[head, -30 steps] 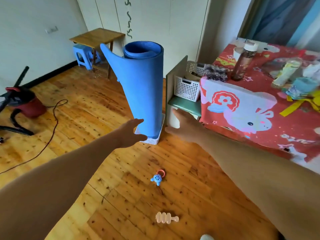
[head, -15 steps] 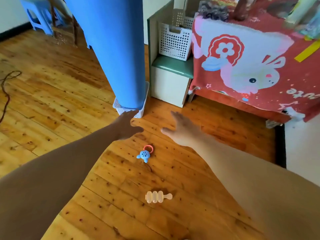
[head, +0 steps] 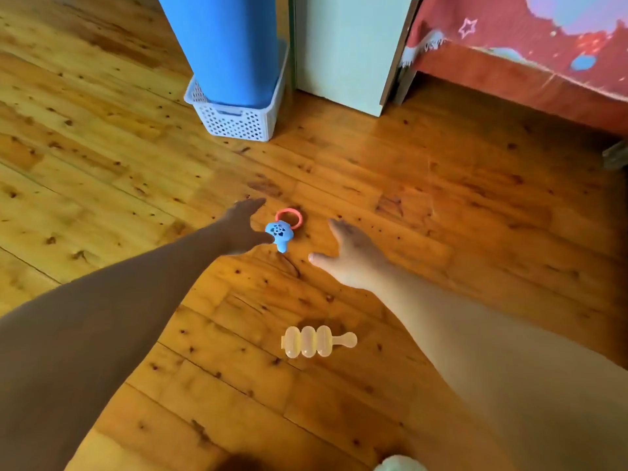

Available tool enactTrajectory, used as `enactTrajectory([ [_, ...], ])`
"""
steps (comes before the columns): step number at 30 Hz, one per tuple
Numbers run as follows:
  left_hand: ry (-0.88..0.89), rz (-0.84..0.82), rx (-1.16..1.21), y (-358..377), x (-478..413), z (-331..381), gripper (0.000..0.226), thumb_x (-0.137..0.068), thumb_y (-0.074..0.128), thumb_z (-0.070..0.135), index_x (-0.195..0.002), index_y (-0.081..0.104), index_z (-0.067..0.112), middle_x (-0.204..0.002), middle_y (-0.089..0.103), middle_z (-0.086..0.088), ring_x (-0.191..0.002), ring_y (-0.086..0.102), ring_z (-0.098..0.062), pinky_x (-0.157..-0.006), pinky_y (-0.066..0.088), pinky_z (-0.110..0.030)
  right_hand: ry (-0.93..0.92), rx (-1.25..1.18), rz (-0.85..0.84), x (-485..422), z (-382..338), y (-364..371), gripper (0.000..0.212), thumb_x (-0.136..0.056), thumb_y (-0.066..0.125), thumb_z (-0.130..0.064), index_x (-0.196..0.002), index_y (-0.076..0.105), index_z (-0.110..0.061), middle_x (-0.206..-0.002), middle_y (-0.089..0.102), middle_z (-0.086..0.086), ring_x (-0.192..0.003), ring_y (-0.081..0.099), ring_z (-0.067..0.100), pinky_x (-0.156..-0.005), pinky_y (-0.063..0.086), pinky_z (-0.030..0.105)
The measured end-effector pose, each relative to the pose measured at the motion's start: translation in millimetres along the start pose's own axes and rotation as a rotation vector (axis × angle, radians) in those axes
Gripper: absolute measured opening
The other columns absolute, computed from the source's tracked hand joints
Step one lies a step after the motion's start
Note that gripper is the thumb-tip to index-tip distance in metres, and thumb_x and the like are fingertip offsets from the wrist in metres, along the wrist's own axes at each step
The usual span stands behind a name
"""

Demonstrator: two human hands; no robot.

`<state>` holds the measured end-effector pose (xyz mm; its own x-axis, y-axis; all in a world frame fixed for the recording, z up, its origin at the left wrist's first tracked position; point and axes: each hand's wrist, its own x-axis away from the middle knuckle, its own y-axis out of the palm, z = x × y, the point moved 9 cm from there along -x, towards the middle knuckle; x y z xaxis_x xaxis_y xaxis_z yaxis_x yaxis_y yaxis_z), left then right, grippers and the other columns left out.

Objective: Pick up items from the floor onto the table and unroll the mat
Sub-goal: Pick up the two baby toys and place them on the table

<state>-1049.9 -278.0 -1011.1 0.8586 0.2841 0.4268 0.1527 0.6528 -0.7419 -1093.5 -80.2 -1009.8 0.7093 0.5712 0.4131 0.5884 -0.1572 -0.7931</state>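
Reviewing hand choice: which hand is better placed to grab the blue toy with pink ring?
Probably left: the open left hand is beside the blue plastic toy with pink ring; the right hand is farther.

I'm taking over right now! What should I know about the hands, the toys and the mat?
Left hand: open, right beside the blue toy, holding nothing.
Right hand: open, holding nothing.
The blue toy and the rattle lie on the floor. The mat stands rolled up in a basket.
Done: nothing yet.
Left: put both toys on the table, then unroll the mat.
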Motion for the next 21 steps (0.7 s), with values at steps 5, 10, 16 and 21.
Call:
enactTrajectory([
  [5, -0.058, 0.014, -0.089, 68.8, -46.0, -53.2, 0.087, -0.077, 0.069, 0.036, -0.145, 0.017, 0.023, -0.156, 0.013, -0.006, -0.143, 0.005, -0.025, -0.115, 0.013, -0.043, 0.049, -0.018, -0.118, -14.4, 48.6, 99.7, 0.089, -0.082, 0.046, -0.067, -0.149, 0.005, -0.027, -0.159, 0.008, 0.002, -0.144, 0.01, 0.023, -0.112, 0.02, 0.04],
  [10, -0.092, 0.048, -0.137, 105.9, -84.1, -84.0, 0.088, -0.076, 0.068, 0.042, -0.145, 0.015, 0.028, -0.156, 0.01, -0.006, -0.143, 0.004, -0.027, -0.114, 0.013, -0.044, 0.014, -0.067, -0.224, -17.9, 74.7, 169.3, 0.09, -0.082, 0.049, -0.065, -0.15, 0.004, -0.025, -0.159, 0.007, 0.003, -0.144, 0.007, 0.022, -0.114, 0.015, 0.041],
  [16, -0.123, 0.085, -0.161, 126.1, -110.2, -89.3, 0.09, -0.076, 0.066, 0.047, -0.145, 0.009, 0.032, -0.157, 0.002, -0.002, -0.144, -0.002, -0.024, -0.114, 0.013, -0.044, -0.064, 0.042, -0.299, -3.8, 86.9, 225.7, 0.102, -0.075, 0.049, -0.072, -0.149, -0.002, -0.023, -0.159, 0.0, 0.004, -0.145, -0.002, 0.021, -0.115, 0.004, 0.041],
  [21, -0.208, 0.029, -0.198, 147.9, -123.9, -85.4, 0.101, -0.077, 0.062, 0.053, -0.139, -0.016, 0.042, -0.155, -0.019, 0.0, -0.142, -0.014, -0.028, -0.113, 0.016, -0.048, -0.175, 0.189, -0.379, 11.5, 93.9, 256.0, 0.109, -0.071, 0.055, -0.07, -0.147, -0.009, -0.026, -0.157, -0.018, 0.0, -0.142, -0.02, 0.019, -0.113, -0.007, 0.043],
])
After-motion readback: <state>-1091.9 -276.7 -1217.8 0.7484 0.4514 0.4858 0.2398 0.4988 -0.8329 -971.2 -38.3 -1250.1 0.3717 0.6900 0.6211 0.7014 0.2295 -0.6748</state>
